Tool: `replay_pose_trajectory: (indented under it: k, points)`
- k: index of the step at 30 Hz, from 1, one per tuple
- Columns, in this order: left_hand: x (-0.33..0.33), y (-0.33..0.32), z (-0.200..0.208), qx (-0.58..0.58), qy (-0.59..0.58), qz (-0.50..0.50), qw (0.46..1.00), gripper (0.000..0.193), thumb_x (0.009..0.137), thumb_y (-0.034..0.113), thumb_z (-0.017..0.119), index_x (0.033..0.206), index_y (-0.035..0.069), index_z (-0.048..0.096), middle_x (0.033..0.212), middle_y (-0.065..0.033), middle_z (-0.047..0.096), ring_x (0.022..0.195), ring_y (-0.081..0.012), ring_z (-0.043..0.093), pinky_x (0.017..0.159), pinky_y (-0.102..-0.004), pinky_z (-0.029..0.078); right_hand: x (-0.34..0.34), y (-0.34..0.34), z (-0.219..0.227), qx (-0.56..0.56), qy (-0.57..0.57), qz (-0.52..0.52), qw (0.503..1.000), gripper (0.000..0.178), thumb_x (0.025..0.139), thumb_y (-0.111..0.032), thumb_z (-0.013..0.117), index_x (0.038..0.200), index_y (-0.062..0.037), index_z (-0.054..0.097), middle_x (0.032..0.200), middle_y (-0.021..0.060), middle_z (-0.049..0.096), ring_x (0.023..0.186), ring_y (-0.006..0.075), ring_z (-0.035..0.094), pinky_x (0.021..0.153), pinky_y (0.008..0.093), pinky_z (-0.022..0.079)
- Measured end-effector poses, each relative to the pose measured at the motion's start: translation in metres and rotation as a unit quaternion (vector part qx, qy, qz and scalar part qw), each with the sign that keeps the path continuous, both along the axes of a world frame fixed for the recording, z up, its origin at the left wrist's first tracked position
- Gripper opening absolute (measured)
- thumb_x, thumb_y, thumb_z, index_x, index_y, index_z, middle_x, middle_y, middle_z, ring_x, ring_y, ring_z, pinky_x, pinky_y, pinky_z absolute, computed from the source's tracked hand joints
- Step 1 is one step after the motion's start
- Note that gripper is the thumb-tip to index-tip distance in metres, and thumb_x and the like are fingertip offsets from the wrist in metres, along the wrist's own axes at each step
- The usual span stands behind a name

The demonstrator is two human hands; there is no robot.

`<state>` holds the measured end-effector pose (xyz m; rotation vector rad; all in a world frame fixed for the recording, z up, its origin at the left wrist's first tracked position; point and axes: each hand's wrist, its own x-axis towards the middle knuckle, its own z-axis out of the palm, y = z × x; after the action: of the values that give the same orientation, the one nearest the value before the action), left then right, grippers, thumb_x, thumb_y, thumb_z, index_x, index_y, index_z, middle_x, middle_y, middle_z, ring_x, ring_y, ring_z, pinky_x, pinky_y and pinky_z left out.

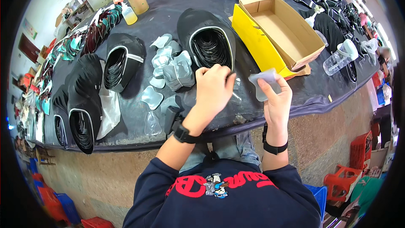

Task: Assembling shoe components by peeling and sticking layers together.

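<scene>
Back from the front edge of the worktop (320, 96), a pad pile (179, 75) lies left of a black fabric stack (200, 21), the left hand (215, 89) curls at its near end, grip unclear, and the right hand (278, 99) pinches a clear pad (258, 79), seemingly readying it, so next likely needs one fabric edge singled out.

Room light: bright, palest on the white painted wall (48, 6), upper left.
Right edge: a thin white strip (382, 34) glares.
Tabletop: soft sheen on the dark sheet-covered table (306, 93); highlights on the clear plastic cup (337, 60), right.
Upper centre: shadow deepens inside the rounded nest of black fabric pieces (211, 44).
Rim: table edge bows, corners blacken, distant details blur.
</scene>
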<state>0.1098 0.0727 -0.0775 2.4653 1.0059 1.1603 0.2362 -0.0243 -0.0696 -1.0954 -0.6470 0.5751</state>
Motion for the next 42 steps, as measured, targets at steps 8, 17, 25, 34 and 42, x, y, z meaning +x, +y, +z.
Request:
replay_pose_trajectory:
  k: [8,17,25,34,42]
  points:
    - [-0.061,-0.013,0.08,-0.221,-0.468,-0.137,0.844,0.007,0.087,0.006,0.053,0.092,0.001,0.056,0.074,0.0034,0.057,0.058,0.0029,0.042,0.05,-0.0133,0.029,-0.021,0.0,0.037,0.039,0.034,0.104,0.993,0.023,0.076,0.002,0.064,0.098,0.0037,0.057,0.09,0.0097,0.063,0.076,0.0149,0.062,0.061,0.0237,0.049]
    - [-0.071,-0.035,0.071,-0.445,-0.441,-0.235,0.743,0.019,0.09,0.011,0.049,0.103,-0.002,0.055,0.092,-0.0032,0.061,0.082,-0.0058,0.054,0.073,-0.0183,0.041,-0.072,0.004,0.065,0.044,-0.004,0.187,0.981,0.01,0.076,-0.002,0.067,0.084,0.0019,0.063,0.073,0.002,0.061,0.065,0.0047,0.053,0.058,0.0188,0.042]
    - [-0.081,-0.04,0.083,-0.488,-0.466,-0.233,0.7,0.034,0.095,0.026,0.04,0.104,-0.004,0.053,0.095,-0.0125,0.062,0.085,-0.0164,0.059,0.077,-0.0279,0.044,-0.069,0.007,0.067,0.023,-0.184,0.174,0.967,0.01,0.073,0.001,0.067,0.081,0.003,0.062,0.073,0.0029,0.06,0.068,0.0052,0.053,0.06,0.0195,0.042]
    - [-0.084,-0.041,0.089,-0.503,-0.463,-0.234,0.692,0.034,0.094,0.025,0.039,0.103,-0.005,0.052,0.096,-0.013,0.061,0.084,-0.017,0.059,0.077,-0.0295,0.045,-0.071,0.009,0.069,0.018,-0.192,0.162,0.968,0.011,0.072,0.0,0.067,0.082,0.0023,0.063,0.073,0.0032,0.06,0.067,0.0058,0.054,0.06,0.0197,0.043]
    - [-0.084,-0.04,0.092,-0.462,-0.365,-0.256,0.767,0.016,0.085,-0.002,0.052,0.1,-0.005,0.051,0.092,-0.0084,0.061,0.083,-0.0059,0.054,0.071,-0.0192,0.043,-0.071,0.01,0.068,0.026,-0.183,0.166,0.969,0.011,0.071,0.001,0.067,0.081,0.0022,0.063,0.074,0.0029,0.059,0.068,0.0057,0.054,0.061,0.0196,0.042]
